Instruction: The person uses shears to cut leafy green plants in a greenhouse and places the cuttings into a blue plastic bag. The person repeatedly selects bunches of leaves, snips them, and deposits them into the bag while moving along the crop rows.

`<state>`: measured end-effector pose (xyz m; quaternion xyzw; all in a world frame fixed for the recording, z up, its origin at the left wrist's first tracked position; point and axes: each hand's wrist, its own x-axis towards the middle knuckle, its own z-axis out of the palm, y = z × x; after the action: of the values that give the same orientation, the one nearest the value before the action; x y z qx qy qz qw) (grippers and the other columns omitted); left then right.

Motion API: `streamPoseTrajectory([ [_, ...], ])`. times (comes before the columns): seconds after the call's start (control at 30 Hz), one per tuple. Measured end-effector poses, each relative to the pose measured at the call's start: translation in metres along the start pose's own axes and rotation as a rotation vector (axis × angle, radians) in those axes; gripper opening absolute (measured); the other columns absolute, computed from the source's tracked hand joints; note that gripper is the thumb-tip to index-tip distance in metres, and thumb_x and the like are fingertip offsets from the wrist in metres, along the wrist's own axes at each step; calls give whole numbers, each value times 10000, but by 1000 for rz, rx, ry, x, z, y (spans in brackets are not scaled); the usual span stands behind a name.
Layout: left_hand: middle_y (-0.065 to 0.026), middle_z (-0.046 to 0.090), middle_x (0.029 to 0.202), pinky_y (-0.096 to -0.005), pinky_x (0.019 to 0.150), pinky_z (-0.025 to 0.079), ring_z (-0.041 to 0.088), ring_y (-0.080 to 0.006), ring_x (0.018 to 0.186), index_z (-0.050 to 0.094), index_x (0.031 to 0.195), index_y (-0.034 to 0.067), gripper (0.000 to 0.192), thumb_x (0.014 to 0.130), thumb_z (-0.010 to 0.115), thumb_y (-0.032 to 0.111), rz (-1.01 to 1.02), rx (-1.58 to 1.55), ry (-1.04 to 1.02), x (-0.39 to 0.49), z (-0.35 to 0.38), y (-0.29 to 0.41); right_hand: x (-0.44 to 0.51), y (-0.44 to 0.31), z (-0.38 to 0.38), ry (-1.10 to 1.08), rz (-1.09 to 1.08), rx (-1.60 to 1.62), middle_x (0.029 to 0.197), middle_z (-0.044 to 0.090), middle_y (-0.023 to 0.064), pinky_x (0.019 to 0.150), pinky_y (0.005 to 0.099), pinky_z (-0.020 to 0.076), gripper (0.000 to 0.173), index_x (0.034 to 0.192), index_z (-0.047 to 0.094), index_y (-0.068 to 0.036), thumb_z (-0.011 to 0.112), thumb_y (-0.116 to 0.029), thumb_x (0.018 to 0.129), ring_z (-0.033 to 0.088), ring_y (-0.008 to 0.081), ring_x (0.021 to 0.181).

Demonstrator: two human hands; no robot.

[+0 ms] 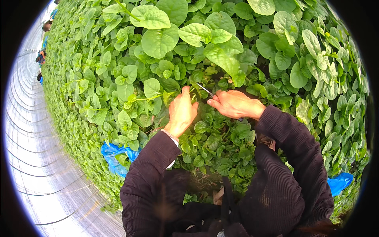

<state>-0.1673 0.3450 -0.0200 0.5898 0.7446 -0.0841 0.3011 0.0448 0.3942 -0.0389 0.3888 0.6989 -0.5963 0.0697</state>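
My left hand is closed around a leafy green shoot, its stem running out to the left; the fingertips are partly hidden. In my right hand is a knife with a narrow metal blade that points up and left toward the left hand's fingers. The end of its dark handle shows below the palm. Both hands are low among broad-leaved plants that resemble Malabar spinach. Shorter leafy growth fills the gap between my forearms.
A blue plastic bag with leaves in it lies by my left forearm. More blue plastic shows at the right. Ribbed translucent sheeting curves along the left side. Other people are far off at the upper left.
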Motion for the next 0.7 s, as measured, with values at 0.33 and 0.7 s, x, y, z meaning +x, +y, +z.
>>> streamPoseTrajectory([
  [0.33,-222,641,976,-481,762,549,676,-440,865,641,1076,-10,277,845,733,114,180,50,44,-28,-18,-11,-18,-9,-6,-74,100,140,812,687,210,752,461,549,529,941,601,48,424,-428,1088,706,377,794],
  [0.7,-270,509,1472,-644,1218,192,416,-392,1431,694,871,-7,185,808,644,160,544,871,233,-16,-28,-23,33,-18,10,-396,234,700,849,679,128,592,345,606,610,1156,525,31,338,-545,1088,728,219,692],
])
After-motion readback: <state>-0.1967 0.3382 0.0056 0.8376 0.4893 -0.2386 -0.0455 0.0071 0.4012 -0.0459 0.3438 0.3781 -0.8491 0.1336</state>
